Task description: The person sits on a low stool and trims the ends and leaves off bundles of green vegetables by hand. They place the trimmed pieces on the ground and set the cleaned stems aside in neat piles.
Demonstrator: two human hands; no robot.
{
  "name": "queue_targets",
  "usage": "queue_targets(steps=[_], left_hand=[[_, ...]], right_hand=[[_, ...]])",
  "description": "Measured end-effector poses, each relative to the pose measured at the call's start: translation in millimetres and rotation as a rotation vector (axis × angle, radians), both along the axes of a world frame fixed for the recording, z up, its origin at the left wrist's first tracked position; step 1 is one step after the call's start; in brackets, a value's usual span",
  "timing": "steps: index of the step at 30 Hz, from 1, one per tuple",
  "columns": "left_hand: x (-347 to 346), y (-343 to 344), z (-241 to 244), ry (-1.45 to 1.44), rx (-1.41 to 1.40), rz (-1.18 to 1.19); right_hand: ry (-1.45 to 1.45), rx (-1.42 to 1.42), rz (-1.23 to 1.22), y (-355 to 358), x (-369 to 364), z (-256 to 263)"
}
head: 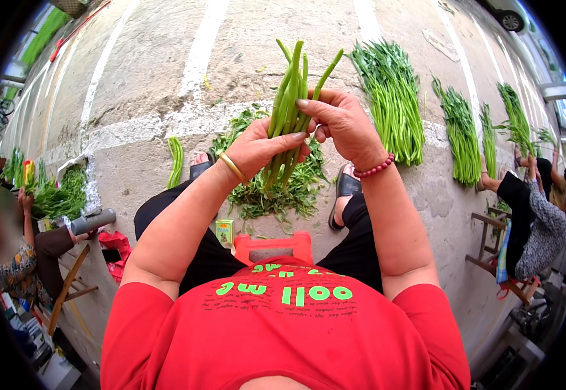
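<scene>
My left hand [258,148] is closed round a small bunch of green leafless stems [288,112], held upright before me. With thumb and fingers, my right hand [344,122] pinches one stem near the bunch's upper right side. A pile of stripped green leaves [278,195] lies on the ground between my feet, partly hidden behind my hands. On the ground left of the pile rest a few bare green stems [175,161]. A large bundle of leafy green stalks [392,102] lies to the right of my right hand.
A red plastic stool [302,246] and a small green-yellow box [224,231] are close in front of me. More leafy bundles [461,136] lie to the right. People sit at both sides, one near a grey flask [93,221] and a red bag [116,253], another on a wooden chair [487,258].
</scene>
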State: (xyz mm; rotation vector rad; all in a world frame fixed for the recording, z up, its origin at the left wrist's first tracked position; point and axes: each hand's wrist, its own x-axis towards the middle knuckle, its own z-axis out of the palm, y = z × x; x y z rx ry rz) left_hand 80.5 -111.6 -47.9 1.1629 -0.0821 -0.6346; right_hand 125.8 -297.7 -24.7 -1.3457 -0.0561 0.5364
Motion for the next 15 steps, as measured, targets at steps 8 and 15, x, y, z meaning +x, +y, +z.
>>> queue_targets(steps=[8, 15], left_hand=[[0, -3, -10, 0.036, -0.043, 0.066], [4, 0, -11, 0.094, -0.065, 0.141]], right_hand=[[0.005, -0.057, -0.003, 2, -3, 0], [0.006, -0.037, -0.051, 4, -5, -1]])
